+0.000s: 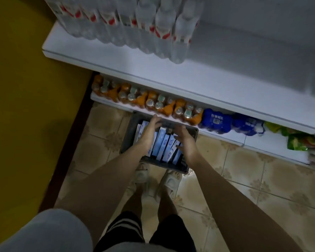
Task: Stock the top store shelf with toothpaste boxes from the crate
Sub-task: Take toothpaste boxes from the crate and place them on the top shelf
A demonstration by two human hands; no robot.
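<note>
A dark crate [159,142] sits on the tiled floor [244,170], just in front of the low shelf [225,137]. Blue and white boxes [164,144] lie packed side by side in it. Their long sides run from near to far, leaning a little to the right.

Both arms reach down over the crate. The left hand [150,129] has straight fingers spread over the left boxes and holds nothing. The right hand [185,138] is open too, above the right boxes, fingers loose. I cannot tell if either hand touches a box.

Orange bottles [147,100] stand on the low shelf. Clear bottles [135,24] fill the shelf above.
</note>
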